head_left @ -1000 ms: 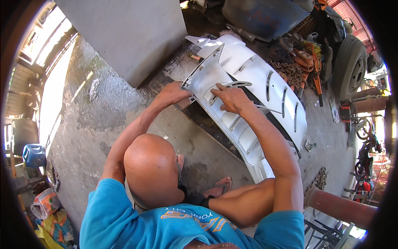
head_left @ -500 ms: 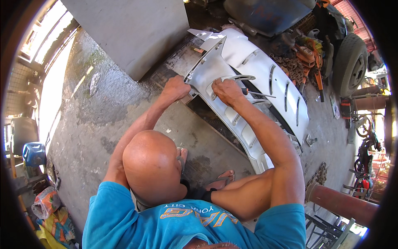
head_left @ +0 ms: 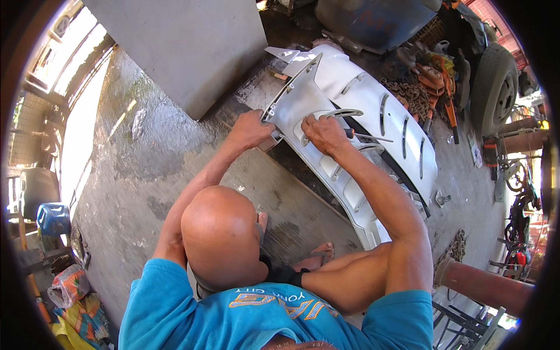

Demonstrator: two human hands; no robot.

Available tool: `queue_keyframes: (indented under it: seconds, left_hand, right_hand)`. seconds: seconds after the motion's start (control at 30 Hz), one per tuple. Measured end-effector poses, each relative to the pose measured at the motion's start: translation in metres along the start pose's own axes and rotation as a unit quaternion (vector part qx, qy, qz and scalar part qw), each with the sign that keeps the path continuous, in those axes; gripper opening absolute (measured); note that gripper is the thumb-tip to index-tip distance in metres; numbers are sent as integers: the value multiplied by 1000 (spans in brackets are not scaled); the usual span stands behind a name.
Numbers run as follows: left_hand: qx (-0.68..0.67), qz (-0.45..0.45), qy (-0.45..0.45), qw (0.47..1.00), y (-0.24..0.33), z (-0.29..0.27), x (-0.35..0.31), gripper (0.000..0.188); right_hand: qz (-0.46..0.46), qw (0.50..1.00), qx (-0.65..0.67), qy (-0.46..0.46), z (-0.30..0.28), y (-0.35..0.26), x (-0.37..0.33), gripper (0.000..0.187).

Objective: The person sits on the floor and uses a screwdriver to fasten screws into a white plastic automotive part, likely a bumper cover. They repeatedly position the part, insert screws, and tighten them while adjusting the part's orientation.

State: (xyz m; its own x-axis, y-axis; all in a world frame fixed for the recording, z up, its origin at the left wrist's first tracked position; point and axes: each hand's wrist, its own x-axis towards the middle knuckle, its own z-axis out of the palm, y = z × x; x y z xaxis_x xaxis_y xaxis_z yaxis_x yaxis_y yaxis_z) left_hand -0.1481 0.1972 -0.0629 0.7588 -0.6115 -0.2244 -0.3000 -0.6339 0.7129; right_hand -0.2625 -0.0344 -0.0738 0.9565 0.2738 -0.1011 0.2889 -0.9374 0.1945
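The panel (head_left: 297, 105) lies along the near edge of the board (head_left: 294, 169). The left hand (head_left: 254, 128) has its grip closed on the panel's left end; the right hand (head_left: 324, 134) grasps a screwdriver (head_left: 373, 137).

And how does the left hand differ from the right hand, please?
The left hand is at the outer edge of the silvery panel, while the right hand is farther in, over its surface. A screwdriver sticks out from the right hand; none shows at the left. Both hands are bare, with fingers bent.
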Motion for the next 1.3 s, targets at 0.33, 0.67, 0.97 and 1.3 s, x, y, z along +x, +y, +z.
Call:
queue_keyframes:
  seconds: [0.33, 0.67, 0.97, 1.3]
  left_hand:
    - [-263, -106, -144, 948, -13, -9, 85, 64]
    - [-333, -102, -103, 932, -16, 18, 89, 64]
    - [-146, -109, -24, 983, -14, 18, 89, 75]
    - [-190, -81, -13, 978, 3, 9, 75, 67]
  right_hand:
    - [-37, 997, -49, 45, -3, -20, -1, 24]
    - [-27, 998, -32, 53, 0, -11, -9, 25]
    - [-36, 998, 9, 56, -1, -9, -10, 16]
    - [-30, 997, -8, 68, 3, -12, -9, 15]
